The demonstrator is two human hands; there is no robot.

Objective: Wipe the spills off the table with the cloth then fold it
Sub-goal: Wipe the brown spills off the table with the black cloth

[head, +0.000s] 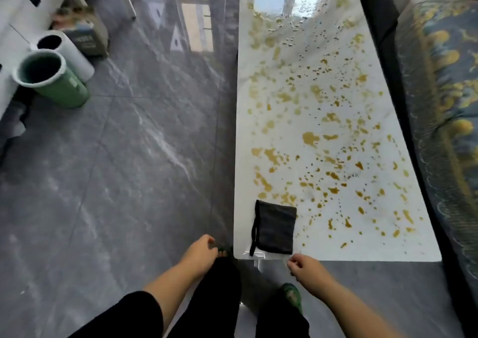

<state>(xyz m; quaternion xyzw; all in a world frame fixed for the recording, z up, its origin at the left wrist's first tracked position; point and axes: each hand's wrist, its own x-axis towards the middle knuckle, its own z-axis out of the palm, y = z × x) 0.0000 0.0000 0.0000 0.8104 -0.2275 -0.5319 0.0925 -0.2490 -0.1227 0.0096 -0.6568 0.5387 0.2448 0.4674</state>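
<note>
A long white table (367, 244) runs away from me, spattered with yellow-brown spills (310, 138) over most of its top. A folded black cloth (275, 227) with a loop strap lies at the table's near left corner. My left hand (200, 253) hangs over the floor, left of the table's corner, fingers loosely curled and holding nothing. My right hand (307, 266) hovers just in front of the table's near edge, right of the cloth, fingers loosely curled and empty. Neither hand touches the cloth.
A sofa with a blue and yellow patterned cover (445, 99) flanks the table's right side. A green bin (49, 79) and a white bin (64, 50) stand on the grey tiled floor (129, 169) at far left. My legs and a green slipper (292, 296) are below.
</note>
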